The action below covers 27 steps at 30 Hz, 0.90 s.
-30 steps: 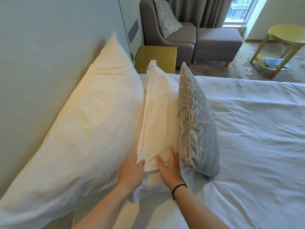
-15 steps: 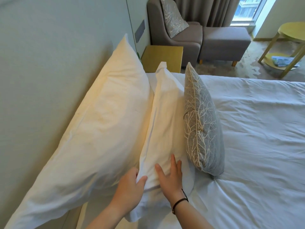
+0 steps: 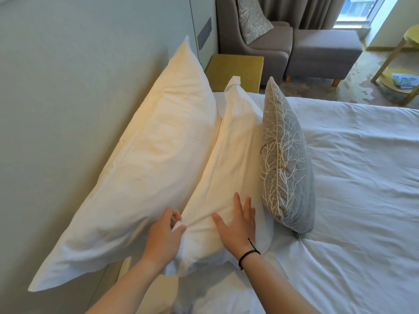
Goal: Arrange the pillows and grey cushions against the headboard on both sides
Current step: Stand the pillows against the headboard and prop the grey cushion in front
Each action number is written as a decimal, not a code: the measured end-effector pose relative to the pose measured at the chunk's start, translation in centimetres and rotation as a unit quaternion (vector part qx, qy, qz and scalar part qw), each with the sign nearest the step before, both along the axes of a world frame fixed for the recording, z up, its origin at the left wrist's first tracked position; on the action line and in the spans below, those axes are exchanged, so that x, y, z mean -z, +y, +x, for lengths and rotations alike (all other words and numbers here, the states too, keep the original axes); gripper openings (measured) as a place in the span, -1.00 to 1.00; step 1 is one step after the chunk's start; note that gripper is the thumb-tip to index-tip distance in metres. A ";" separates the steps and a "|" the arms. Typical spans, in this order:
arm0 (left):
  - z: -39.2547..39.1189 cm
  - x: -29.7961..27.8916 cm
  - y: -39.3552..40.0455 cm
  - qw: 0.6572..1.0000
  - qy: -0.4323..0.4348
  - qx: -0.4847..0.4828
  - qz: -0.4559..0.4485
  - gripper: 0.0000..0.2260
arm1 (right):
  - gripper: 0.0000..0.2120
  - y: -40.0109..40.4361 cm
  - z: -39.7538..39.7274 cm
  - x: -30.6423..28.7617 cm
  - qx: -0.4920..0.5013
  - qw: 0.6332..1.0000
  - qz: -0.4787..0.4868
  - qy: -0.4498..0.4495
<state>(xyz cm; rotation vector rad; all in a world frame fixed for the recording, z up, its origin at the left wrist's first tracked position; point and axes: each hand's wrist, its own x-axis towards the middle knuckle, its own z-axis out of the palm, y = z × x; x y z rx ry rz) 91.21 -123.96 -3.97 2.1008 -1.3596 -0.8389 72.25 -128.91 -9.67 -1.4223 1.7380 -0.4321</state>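
Observation:
A large white pillow (image 3: 145,168) leans against the pale headboard (image 3: 74,91). A smaller white pillow (image 3: 233,155) stands in front of it. A grey cushion (image 3: 286,159) with a pale branch pattern stands upright against that second pillow. My left hand (image 3: 164,236) pinches the fabric at the near edge of the smaller pillow, between the two pillows. My right hand (image 3: 238,220), a black band at the wrist, lies flat with fingers spread on the smaller pillow's near end, just left of the cushion.
White bedding (image 3: 353,189) spreads to the right. A yellow bedside table (image 3: 235,69) sits beyond the pillows. Further back stand a grey armchair (image 3: 254,44) with another patterned cushion (image 3: 251,17), a grey footstool (image 3: 324,51), and a yellow round table (image 3: 403,62) at the right edge.
My left hand has shifted from resting on the smaller pillow's edge to pinching its fabric. My right hand has spread flatter on the pillow. The view has moved slightly.

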 end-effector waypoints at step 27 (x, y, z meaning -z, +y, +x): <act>-8.1 -1.0 -25.5 0.961 -0.102 0.184 0.179 -0.67 | 0.06 -16.7 -11.6 -6.0 0.070 0.997 -0.002 -0.025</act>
